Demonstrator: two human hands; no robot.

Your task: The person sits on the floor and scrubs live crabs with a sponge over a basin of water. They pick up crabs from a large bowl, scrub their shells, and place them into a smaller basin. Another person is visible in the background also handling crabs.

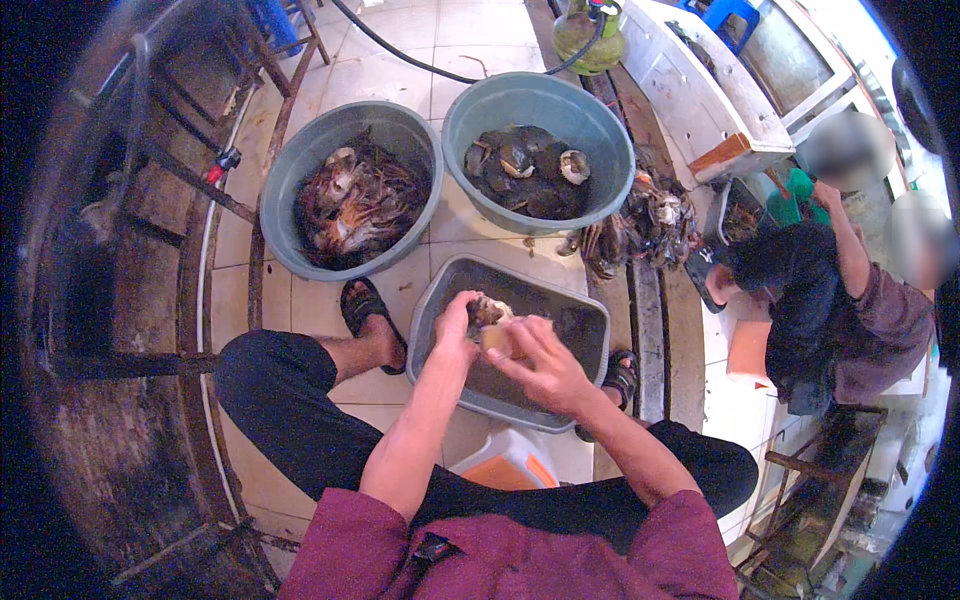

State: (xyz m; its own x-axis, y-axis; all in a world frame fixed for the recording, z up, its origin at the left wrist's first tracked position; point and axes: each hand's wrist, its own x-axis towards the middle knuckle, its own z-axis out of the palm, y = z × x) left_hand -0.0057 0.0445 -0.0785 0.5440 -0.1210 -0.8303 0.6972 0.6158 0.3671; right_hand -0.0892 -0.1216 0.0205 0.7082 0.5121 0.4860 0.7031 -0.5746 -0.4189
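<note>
My left hand (456, 325) grips a crab (488, 312), brown and whitish, above a grey rectangular tub (430, 292) with murky water in it. Close against the crab is my right hand (545, 362), its fingers bent over a pale tan object (501, 341) whose kind is hard to make out. Beyond the tub on the left, a round grey-green basin (283, 240) holds a heap of crab bodies and legs (350, 215). The round basin (615, 190) beside it holds dark crab shells (540, 150), some showing pale undersides.
A pile of crabs (650, 220) lies on the floor right of the basins. At the right, another person (810, 290) sits by a green net-like item (795, 200). A white foam box (700, 80), a gas cylinder (590, 40) and a black hose (400, 58) lie farther off.
</note>
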